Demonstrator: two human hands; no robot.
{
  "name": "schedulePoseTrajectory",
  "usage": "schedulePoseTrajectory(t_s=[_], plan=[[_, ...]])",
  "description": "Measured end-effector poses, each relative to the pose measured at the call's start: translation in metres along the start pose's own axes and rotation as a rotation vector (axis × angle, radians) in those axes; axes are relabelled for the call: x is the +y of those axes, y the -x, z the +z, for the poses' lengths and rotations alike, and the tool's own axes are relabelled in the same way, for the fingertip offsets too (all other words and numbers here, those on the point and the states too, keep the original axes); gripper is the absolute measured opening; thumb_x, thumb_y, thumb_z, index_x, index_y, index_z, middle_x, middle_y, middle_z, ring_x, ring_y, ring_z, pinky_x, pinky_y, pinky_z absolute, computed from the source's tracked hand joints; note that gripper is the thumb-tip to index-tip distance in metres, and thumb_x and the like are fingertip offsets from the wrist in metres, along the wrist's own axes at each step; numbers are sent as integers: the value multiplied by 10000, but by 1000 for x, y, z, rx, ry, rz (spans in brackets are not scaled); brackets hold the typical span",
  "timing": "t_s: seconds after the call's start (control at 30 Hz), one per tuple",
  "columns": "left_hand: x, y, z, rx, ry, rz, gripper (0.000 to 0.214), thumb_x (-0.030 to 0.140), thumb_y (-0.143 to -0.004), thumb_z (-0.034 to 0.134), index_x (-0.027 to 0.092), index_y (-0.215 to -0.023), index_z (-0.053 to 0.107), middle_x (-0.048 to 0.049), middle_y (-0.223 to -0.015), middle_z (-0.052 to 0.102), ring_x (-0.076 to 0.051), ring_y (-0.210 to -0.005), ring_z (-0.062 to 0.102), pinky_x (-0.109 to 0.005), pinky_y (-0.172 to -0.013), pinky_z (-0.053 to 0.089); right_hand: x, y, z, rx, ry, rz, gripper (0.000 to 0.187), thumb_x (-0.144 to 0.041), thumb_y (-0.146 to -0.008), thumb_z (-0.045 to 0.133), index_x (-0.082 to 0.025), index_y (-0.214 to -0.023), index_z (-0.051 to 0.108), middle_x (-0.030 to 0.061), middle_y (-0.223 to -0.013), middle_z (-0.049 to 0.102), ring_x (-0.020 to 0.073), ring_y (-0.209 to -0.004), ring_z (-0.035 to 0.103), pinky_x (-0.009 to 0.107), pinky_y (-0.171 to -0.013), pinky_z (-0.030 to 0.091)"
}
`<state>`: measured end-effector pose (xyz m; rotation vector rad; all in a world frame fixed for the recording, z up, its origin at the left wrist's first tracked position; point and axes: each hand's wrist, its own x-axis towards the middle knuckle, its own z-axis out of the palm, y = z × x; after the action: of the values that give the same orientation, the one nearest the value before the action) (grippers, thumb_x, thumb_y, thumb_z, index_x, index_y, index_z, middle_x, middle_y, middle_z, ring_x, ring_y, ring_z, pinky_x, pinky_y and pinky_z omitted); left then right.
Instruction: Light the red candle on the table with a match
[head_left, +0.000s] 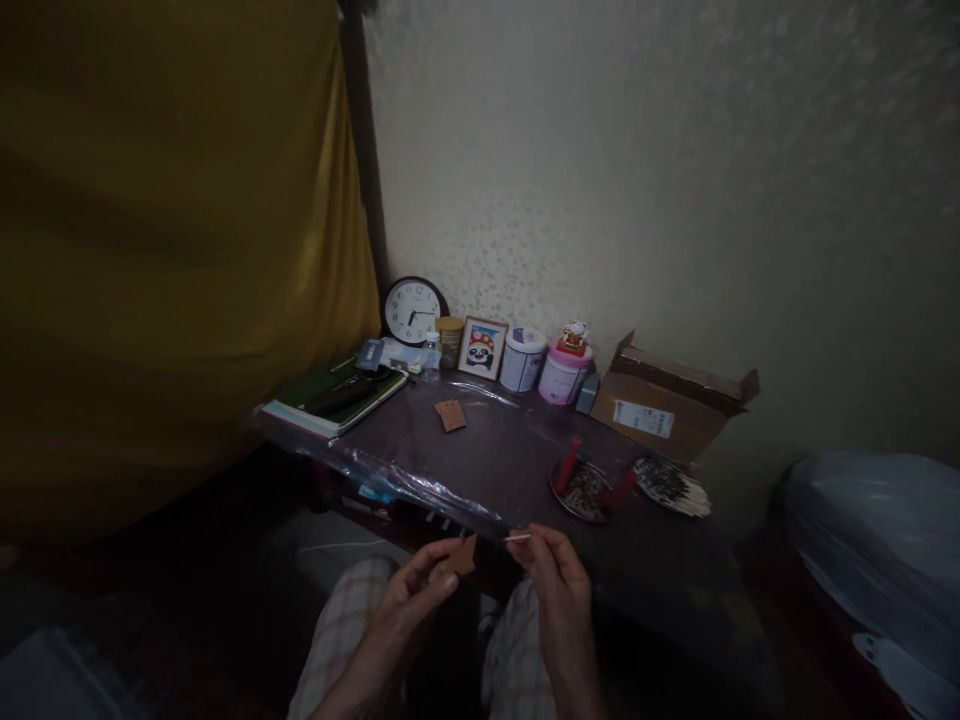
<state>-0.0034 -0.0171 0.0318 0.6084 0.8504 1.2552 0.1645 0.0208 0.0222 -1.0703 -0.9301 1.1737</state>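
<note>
My left hand (420, 590) pinches a small piece of brown cardboard (464, 556) between thumb and fingers, above my lap. Beside it, my right hand (553, 565) grips a thin pale matchstick (517, 538) that points left toward the cardboard, with a gap between them. No flame shows on the stick. On the table, a dish (589, 515) covered in dark bits bears two red candles, one upright (570, 464) and one leaning (621, 492). To its right lies a plate of matchsticks (694, 497), many with black ends. Another brown cardboard piece (451, 415) lies farther back.
The dark table (495, 460) has a clear plastic cover along its front edge. At the back stand a clock (412, 310), a framed panda picture (482, 348), two tins (523, 360) and a cardboard box (664, 400). Books (337, 400) lie left, by a yellow curtain (187, 200).
</note>
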Motion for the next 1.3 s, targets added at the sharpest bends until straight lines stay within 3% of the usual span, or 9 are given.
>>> schedulePoseTrajectory(t_s=[0.1, 0.27, 0.47, 0.83, 1.03, 1.3], plan=[[-2, -2, -1, -27, 35, 36, 297, 307, -703, 712, 217, -983, 673, -56, -959, 724, -207, -881, 632, -294, -798, 441, -4, 5, 7, -1, 174, -142, 154, -360, -820, 593, -215, -826, 645, 2, -790, 709, 149, -774, 671, 251, -752, 515], [-2, -4, 2, 22, 72, 51, 240, 286, -653, 756, 209, -870, 687, -46, -890, 732, -181, -811, 634, -271, -749, 443, -5, 12, 16, -48, 401, -510, 96, -221, -852, 557, -233, -844, 651, -25, -806, 713, 105, -785, 673, 171, -740, 513], [-4, -5, 2, 24, 95, 75, 207, 282, -666, 747, 211, -852, 693, -38, -889, 733, -185, -856, 629, -269, -785, 437, 2, 15, 18, -146, 534, -779, 170, -105, -853, 527, -230, -916, 622, -5, -882, 704, 112, -837, 672, 191, -769, 531], [0, -5, 2, 39, 70, 52, 272, 302, -624, 775, 198, -865, 702, -60, -891, 738, -202, -845, 627, -280, -779, 433, 5, 11, 16, -186, 590, -870, 172, -97, -866, 509, -209, -960, 601, 27, -906, 700, 124, -854, 679, 197, -769, 552], [2, -5, 3, 32, 65, 62, 206, 313, -647, 752, 219, -822, 699, -27, -852, 721, -197, -827, 616, -297, -795, 432, 7, 13, 16, -190, 607, -844, 176, -98, -870, 499, -215, -961, 593, 20, -920, 697, 118, -866, 674, 190, -778, 544], [-2, -6, 2, 13, 32, 105, 202, 310, -673, 730, 208, -844, 698, -41, -865, 716, -218, -869, 614, -307, -808, 433, -10, 14, 20, -196, 668, -918, 160, -120, -876, 489, -208, -947, 603, 17, -891, 705, 108, -835, 685, 159, -765, 542]])
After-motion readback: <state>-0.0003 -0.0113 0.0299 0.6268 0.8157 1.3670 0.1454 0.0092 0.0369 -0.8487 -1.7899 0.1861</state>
